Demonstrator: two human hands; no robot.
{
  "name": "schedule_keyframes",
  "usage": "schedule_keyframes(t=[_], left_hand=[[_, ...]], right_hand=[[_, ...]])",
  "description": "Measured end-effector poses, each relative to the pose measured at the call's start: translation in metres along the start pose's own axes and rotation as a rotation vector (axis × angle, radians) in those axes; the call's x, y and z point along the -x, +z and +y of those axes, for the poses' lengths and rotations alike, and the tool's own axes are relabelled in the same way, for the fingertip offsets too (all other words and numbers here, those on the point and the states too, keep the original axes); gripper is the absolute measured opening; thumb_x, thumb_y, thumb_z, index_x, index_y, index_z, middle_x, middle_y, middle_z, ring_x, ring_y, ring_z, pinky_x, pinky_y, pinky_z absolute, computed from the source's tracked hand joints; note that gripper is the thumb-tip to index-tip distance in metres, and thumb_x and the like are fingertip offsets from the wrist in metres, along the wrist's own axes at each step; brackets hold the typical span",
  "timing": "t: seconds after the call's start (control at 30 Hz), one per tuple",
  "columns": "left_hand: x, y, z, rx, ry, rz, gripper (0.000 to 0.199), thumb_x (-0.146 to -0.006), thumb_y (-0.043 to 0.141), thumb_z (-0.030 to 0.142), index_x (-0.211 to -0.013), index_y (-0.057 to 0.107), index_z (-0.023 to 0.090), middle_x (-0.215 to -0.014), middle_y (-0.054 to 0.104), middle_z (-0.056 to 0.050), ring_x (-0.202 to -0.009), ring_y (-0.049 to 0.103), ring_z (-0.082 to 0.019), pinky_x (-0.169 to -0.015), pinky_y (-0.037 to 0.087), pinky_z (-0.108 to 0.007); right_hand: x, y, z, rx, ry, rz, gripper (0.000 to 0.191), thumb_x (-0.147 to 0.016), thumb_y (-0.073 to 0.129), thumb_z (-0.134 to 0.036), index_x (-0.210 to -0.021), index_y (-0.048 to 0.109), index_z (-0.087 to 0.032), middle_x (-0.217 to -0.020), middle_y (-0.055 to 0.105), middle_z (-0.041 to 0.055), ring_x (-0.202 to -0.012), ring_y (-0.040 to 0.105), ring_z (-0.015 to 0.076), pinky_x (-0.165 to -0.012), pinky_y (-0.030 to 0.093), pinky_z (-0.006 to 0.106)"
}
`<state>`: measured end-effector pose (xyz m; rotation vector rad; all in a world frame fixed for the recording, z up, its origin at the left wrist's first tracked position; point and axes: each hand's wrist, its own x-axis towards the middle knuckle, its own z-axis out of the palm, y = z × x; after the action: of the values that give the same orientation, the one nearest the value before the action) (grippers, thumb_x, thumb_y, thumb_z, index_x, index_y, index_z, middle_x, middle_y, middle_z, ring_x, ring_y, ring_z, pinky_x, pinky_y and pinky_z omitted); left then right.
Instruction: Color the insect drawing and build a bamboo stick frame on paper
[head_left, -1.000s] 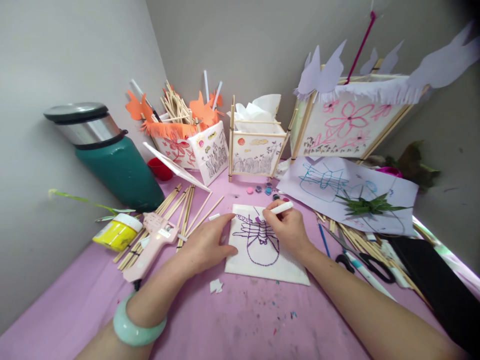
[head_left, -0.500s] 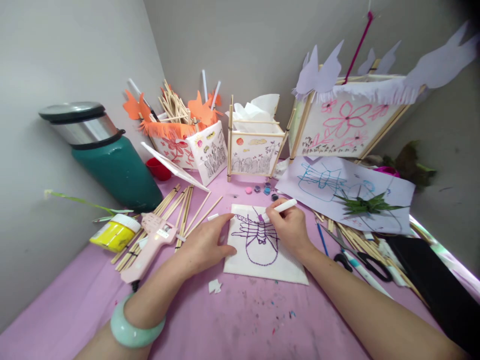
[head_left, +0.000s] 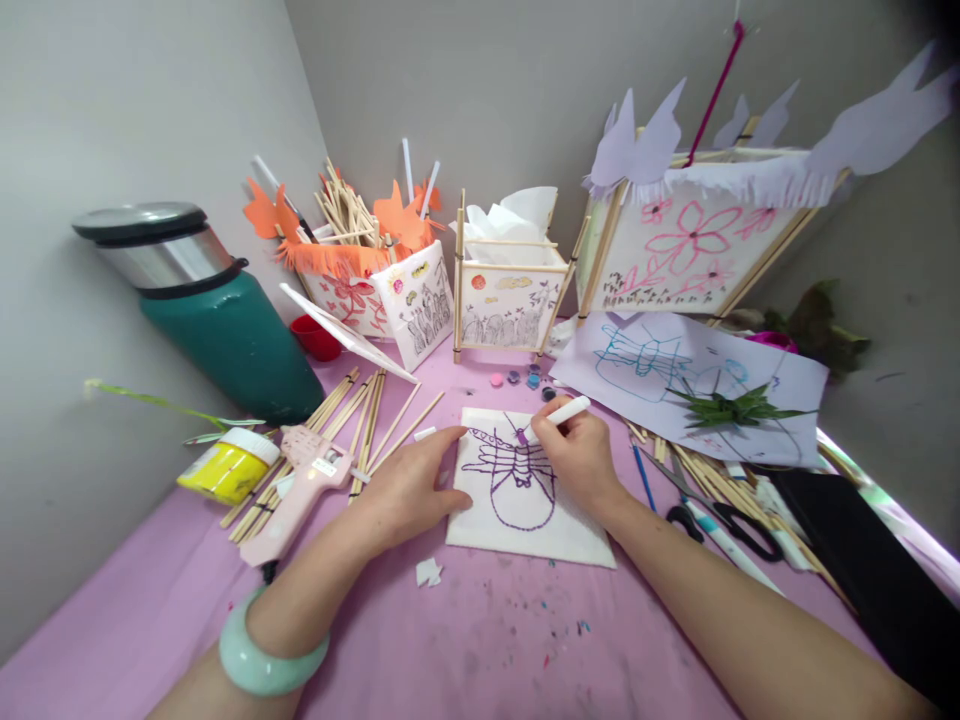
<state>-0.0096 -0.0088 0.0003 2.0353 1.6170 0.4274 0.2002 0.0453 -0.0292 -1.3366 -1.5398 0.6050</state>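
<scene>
A white square panel [head_left: 480, 530] lies on the pink cloth, with a purple insect-like line drawing on it. My right hand [head_left: 581, 450] is closed round a white marker [head_left: 566, 412], whose tip is at the upper part of the drawing. At the panel's left edge rests my left hand [head_left: 420, 485], thumb and fingers apart, the fingertips on the edge. A pale green bangle [head_left: 270, 655] is on the left wrist.
To the left are a green bottle [head_left: 232, 330], yellow paint jar [head_left: 229, 467], pink glue gun [head_left: 300, 500] and sticks. Decorated boxes [head_left: 510, 300] stand behind. On the right lie lilac paper [head_left: 787, 400], scissors [head_left: 750, 530] and a black object [head_left: 862, 570].
The marker in my right hand has tilted or shifted very slightly. The whole view has drifted a little to the left; my left hand stays at the panel's edge.
</scene>
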Motion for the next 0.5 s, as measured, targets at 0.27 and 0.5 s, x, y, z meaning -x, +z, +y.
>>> schedule_keyframes(t=[0.27, 0.5], left_hand=[[0.0001, 0.0, 0.0007, 0.0, -0.001, -0.001, 0.069, -0.071, 0.066, 0.034, -0.135, 0.042, 0.023, -0.076, 0.063, -0.001, -0.082, 0.062, -0.026, -0.076, 0.045, -0.037], [0.0006, -0.0011, 0.0038, -0.018, 0.002, 0.0, 0.067, -0.071, 0.066, 0.032, -0.134, 0.044, 0.023, -0.077, 0.064, -0.001, -0.084, 0.062, -0.026, -0.075, 0.044, -0.035]], right_hand=[[-0.0003, -0.0006, 0.0013, -0.087, -0.003, 0.028, 0.013, -0.074, 0.055, -0.024, -0.063, 0.053, -0.018, -0.051, 0.045, -0.0054, -0.048, 0.041, 0.0102, -0.048, 0.032, 0.023], [0.0054, 0.0014, -0.0039, -0.176, -0.021, -0.18, 0.015, -0.079, 0.057, -0.03, -0.069, 0.055, -0.018, -0.059, 0.051, -0.0034, -0.053, 0.045, 0.0109, -0.05, 0.034, 0.023]])
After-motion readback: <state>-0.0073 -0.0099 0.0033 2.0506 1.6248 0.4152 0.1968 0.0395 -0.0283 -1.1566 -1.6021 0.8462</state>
